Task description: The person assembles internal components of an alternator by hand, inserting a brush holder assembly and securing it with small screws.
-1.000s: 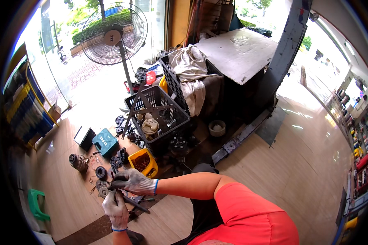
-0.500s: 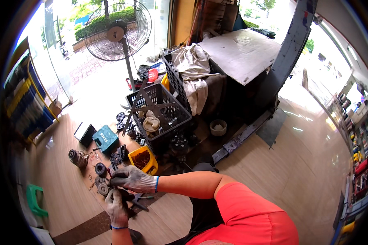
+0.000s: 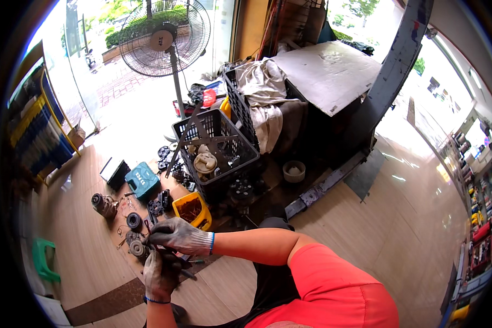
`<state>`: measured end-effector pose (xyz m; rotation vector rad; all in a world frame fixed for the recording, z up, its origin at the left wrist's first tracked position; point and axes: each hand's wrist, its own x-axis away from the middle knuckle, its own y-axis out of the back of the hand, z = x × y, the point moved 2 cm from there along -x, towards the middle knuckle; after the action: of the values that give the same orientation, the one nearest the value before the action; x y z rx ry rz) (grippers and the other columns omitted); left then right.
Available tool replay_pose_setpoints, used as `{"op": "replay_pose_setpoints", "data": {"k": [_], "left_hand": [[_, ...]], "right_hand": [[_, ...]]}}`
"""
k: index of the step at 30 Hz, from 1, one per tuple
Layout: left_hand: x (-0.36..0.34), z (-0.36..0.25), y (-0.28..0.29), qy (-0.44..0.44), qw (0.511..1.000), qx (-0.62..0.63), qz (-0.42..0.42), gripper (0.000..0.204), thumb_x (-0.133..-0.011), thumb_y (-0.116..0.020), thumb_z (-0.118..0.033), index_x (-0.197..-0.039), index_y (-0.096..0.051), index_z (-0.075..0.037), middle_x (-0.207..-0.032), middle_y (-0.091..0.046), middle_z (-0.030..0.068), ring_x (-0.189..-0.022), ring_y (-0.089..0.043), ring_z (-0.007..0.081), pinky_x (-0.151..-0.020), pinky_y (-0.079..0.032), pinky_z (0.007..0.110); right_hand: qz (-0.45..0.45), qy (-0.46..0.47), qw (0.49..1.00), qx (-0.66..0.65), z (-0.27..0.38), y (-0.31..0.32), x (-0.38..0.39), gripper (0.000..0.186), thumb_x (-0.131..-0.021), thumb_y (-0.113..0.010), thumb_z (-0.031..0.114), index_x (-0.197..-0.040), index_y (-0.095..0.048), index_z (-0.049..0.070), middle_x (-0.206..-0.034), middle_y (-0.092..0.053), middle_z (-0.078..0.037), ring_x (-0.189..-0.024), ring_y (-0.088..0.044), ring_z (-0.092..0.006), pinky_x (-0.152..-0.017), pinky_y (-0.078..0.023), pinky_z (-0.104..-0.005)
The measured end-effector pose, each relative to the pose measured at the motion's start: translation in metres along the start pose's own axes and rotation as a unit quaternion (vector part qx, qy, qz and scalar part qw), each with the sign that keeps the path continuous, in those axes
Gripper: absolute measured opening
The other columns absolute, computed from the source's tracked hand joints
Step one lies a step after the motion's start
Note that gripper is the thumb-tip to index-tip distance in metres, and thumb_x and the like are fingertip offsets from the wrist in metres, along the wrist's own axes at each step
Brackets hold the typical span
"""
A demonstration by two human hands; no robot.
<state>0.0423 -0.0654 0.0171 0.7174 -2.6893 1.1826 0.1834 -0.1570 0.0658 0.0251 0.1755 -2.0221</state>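
Observation:
Both hands wear grey-white work gloves with darkened fingers and meet over a clutter of metal parts at lower left. My right hand (image 3: 179,236) is closed, its fingertips at a dark piece too small to name. Just below it, my left hand (image 3: 159,277) is also closed; what lies in its grip is hidden by the fingers. Beside the fingertips sits a round grooved metal pulley (image 3: 139,249), and a black ring-shaped part (image 3: 134,220) lies beyond it. A green-handled tool (image 3: 197,261) shows right of my left hand.
Beyond my hands are a yellow bin (image 3: 193,212), a teal tool case (image 3: 142,181), a cylindrical metal part (image 3: 104,206) and a black plastic crate (image 3: 215,188) holding parts. A standing fan (image 3: 162,40) is behind. A green stool (image 3: 45,260) stands left; a slanted metal post (image 3: 394,65) rises right.
The view has shifted slightly. My left hand has turned and risen a little toward the right hand, covering more of the dark bar below. Both hands stay closed over the parts.

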Motion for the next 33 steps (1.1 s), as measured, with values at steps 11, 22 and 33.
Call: {"op": "replay_pose_setpoints", "data": {"k": [11, 22, 33], "left_hand": [[0.008, -0.028, -0.028, -0.333, 0.679, -0.646, -0.105, 0.023, -0.098, -0.059, -0.013, -0.084, -0.065, 0.005, -0.074, -0.066, 0.0142, -0.068, -0.064, 0.0242, -0.066, -0.049, 0.039], [-0.005, -0.005, 0.001, -0.044, 0.997, -0.056, 0.0, 0.023, -0.106, -0.057, -0.028, -0.104, -0.061, -0.005, -0.083, -0.063, 0.0063, -0.066, -0.063, 0.0203, -0.065, -0.058, 0.038], [-0.006, -0.006, 0.006, -0.487, 0.509, -0.69, -0.168, 0.018, -0.085, -0.069, -0.011, -0.101, -0.075, -0.005, -0.081, -0.071, 0.0153, -0.072, -0.068, 0.0348, -0.069, -0.054, 0.044]], "right_hand": [[-0.025, 0.05, 0.997, 0.06, -0.012, 0.003, -0.003, 0.025, -0.096, -0.071, 0.021, -0.109, -0.073, 0.0, -0.095, -0.075, -0.01, -0.084, -0.062, -0.0078, -0.076, -0.053, -0.0282], [0.001, 0.01, 1.0, 0.029, -0.001, 0.002, -0.002, 0.022, -0.097, -0.071, 0.022, -0.109, -0.075, 0.005, -0.088, -0.07, -0.001, -0.073, -0.06, -0.0056, -0.062, -0.049, -0.0225], [-0.037, -0.033, 0.994, 0.094, -0.022, 0.002, -0.005, 0.028, -0.086, -0.067, 0.002, -0.112, -0.074, 0.008, -0.093, -0.07, -0.009, -0.08, -0.064, -0.0171, -0.073, -0.055, -0.0314]]}}
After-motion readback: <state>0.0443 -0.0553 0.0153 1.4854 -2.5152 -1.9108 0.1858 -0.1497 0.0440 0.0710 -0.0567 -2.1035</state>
